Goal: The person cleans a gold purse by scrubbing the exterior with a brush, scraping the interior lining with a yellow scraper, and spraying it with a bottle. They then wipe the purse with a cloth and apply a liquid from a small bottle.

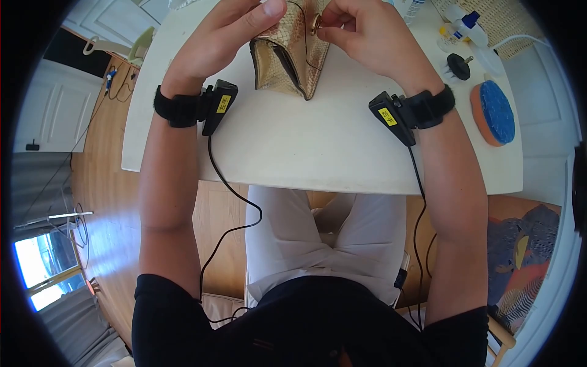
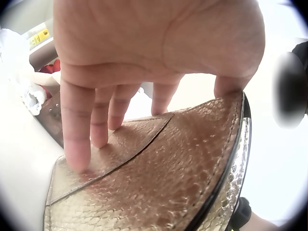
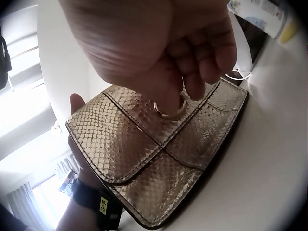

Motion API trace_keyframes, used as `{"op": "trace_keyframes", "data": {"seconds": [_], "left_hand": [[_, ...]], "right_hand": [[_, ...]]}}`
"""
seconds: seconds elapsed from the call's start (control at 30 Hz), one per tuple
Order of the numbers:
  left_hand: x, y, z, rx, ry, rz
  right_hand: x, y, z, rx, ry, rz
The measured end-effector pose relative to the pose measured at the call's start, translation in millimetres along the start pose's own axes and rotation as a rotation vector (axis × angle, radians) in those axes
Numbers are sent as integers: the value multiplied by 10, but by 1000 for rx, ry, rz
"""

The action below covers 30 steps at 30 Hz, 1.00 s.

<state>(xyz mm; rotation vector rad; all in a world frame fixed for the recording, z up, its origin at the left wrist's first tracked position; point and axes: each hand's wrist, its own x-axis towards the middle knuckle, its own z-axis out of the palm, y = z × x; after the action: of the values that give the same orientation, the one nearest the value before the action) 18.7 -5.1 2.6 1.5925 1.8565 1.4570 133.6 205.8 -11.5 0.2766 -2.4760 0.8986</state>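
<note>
A gold snakeskin-textured handbag (image 1: 269,70) with dark edging stands on the white table, its gusseted side toward me in the head view. My left hand (image 1: 229,30) lies along the bag's left face. In the left wrist view its straight, spread fingers (image 2: 77,130) press on the textured panel, and the thumb is at the panel's edge. On the opposite face, my right hand (image 1: 370,37) pinches a gold metal ring (image 3: 166,114) on the flap between thumb and fingers. The flap (image 3: 125,125) lies down over the front, and the fingers partly hide the ring.
On the table's right are a blue-and-orange sponge (image 1: 495,113), a black disc with a metal pin (image 1: 458,66) and a clear bottle with a blue cap (image 1: 455,33). A woven basket (image 1: 520,21) is behind them. Cables (image 1: 257,211) run from both wrist cameras over the table's front edge.
</note>
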Motion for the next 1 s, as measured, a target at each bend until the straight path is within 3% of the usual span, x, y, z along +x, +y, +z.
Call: {"op": "trace_keyframes", "data": {"seconds": [0.13, 0.2, 0.23, 0.3, 0.33, 0.37, 0.4, 0.43, 0.5, 0.53, 0.57, 0.63, 0.83, 0.9, 0.93, 1.0], "left_hand": [[-31, -38, -7, -30, 19, -44], [-20, -59, -24, -12, 5, -10], [-8, -63, -27, 3, -10, 22], [-2, -23, -2, -10, 14, -19], [-9, 18, 19, -24, 42, -63], [-18, 77, 25, -26, 43, -61], [-33, 148, 21, 5, 80, -151], [-50, 178, 16, 36, 118, -241], [-77, 117, -38, 15, 96, -260], [-78, 70, -65, -6, 70, -278], [-44, -10, -69, -4, 74, -279], [31, -142, -41, -176, -80, -131], [24, -157, -8, -354, -65, -145], [28, 3, 22, -374, -86, -139], [36, 63, 30, -393, -108, -134], [54, 26, 31, -405, -86, -165]], "right_hand": [[44, 124, 61, -125, -22, -64], [80, 135, 88, 245, -205, 414], [89, 195, 110, 244, -201, 414], [104, 242, 152, 656, -245, 678], [101, 206, 124, 655, -244, 681], [101, 161, 86, 474, -210, 613], [97, 87, 60, 294, -178, 542], [70, 78, 65, 293, -181, 540], [25, 63, 68, 245, -36, 227], [15, 38, 41, 247, -39, 224], [17, 3, -5, 158, -64, 169], [27, -15, -35, 69, -90, 112], [17, 223, 111, -157, -135, 112], [42, 280, 209, 208, -136, 252], [49, 268, 203, 205, -133, 252], [60, 207, 177, 525, -189, 652]]}}
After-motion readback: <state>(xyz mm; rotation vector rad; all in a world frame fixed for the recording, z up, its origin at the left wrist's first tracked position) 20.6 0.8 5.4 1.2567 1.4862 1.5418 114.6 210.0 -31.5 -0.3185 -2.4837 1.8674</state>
